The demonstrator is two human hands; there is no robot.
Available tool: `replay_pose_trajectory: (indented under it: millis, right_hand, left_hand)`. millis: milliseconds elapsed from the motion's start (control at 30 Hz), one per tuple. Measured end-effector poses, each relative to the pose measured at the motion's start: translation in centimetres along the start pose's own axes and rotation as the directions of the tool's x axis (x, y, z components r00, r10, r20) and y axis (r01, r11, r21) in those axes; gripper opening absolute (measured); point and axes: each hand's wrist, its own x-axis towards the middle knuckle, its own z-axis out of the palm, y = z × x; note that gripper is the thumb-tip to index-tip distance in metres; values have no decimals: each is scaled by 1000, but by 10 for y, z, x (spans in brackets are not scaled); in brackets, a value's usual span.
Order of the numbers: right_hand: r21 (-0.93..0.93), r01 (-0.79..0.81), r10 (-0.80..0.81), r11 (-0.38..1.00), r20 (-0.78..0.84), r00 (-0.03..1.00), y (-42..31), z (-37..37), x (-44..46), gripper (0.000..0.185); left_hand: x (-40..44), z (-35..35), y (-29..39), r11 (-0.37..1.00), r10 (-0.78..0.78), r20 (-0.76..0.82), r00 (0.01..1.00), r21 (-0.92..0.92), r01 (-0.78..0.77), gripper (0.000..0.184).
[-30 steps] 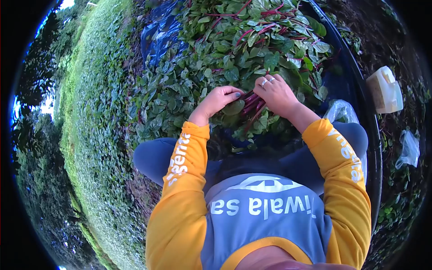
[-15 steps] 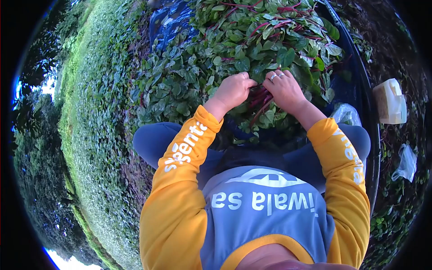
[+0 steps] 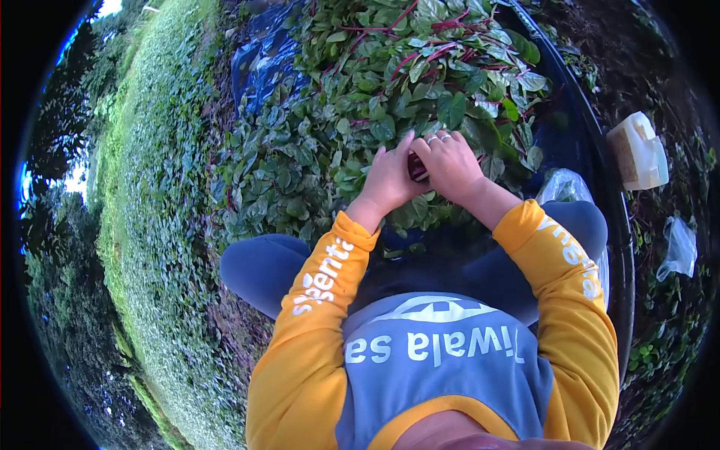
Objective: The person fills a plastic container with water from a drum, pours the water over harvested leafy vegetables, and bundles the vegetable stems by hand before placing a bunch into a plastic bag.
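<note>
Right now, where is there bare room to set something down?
A dark blue strip between the leaves and black rim looks mostly bare, as does ground between the jug and loose bag. Around the left hand and right hand, leaves crowd in.

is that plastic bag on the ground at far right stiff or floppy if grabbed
The plastic bag is probably floppy, as it lies in loose creases. It looks thin and translucent, so likely light for its size.

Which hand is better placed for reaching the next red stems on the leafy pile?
Probably the right hand: it lies nearer the loose red stems. The left hand sits farther away, and both hands grip the stem bundle.
</note>
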Motion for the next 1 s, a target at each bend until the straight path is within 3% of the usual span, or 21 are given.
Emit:
replay_pose_trajectory:
  millis: [67,100,200,233,333,367,400,433,467,500,533,567,600,633,667,733,800,867,933,1000]
  right_hand:
    - [12,-68,67,998,82,994,0,-9,1,26]
    - [28,-83,81,996,80,994,1,-13,1,27]
    - [4,-82,80,997,168,982,9,-26,2,33]
    - [22,-17,17,1000,13,1000,15,-27,0,33]
    - [94,-29,38,995,-91,995,27,-20,-1,27]
    - [179,-202,182,963,122,976,31,-19,0,24]
    - [227,-380,295,897,335,895,34,-20,2,20]
    - [213,-388,325,897,277,904,36,-17,0,17]
    - [176,-363,324,915,219,920,37,-19,-2,13]
    - [135,-326,299,936,188,936,39,-20,-3,13]
    - [92,-285,269,954,159,950,41,-20,-3,13]
    - [89,-293,278,952,150,949,41,-19,-3,13]
    - [87,-259,246,962,137,959,41,-19,-4,13]
    - [84,-224,213,971,125,969,41,-18,-4,13]
    - [80,-229,219,970,113,969,39,-18,-4,13]
    - [17,-173,171,985,85,982,38,-17,-6,13]
    - [19,-185,183,982,81,980,42,-16,-7,13]
    - [43,-186,181,982,91,979,43,-16,-9,14]
    - [61,-190,185,980,78,980,45,-17,-10,14]
    - [76,-190,185,979,65,981,46,-18,-10,14]
  left_hand:
    - [13,1,0,963,-233,208,950,-87,256,57]
    - [14,-1,6,979,-178,86,980,-88,186,32]
    - [25,-9,13,994,-105,105,989,11,105,31]
    - [30,-16,18,997,-71,154,986,41,66,34]
    - [48,-15,18,995,17,189,982,94,-35,48]
    - [58,-18,16,994,40,195,980,95,-59,48]
    - [74,-29,16,1000,19,395,918,6,-24,56]
    - [91,-39,11,997,16,580,814,-69,30,65]
    - [116,-35,-14,970,-11,736,677,-156,186,80]
    - [146,-56,-1,989,-48,725,688,-63,134,83]
    - [166,-48,-22,956,-13,582,813,-230,180,69]
    - [197,-54,-8,979,-44,519,854,-147,140,49]
    - [221,-33,-27,996,-28,279,960,-76,51,32]
    - [242,-7,-52,983,79,15,997,163,-80,34]
    - [253,7,-56,982,92,15,996,167,-93,34]
    - [273,37,-59,860,-180,83,980,497,116,42]
    - [276,56,-58,835,-356,99,929,480,269,52]
    - [271,53,-55,814,-350,70,934,516,266,43]
    - [269,37,-53,897,-171,75,982,425,124,43]
    - [261,14,-48,904,58,-59,997,427,-27,38]
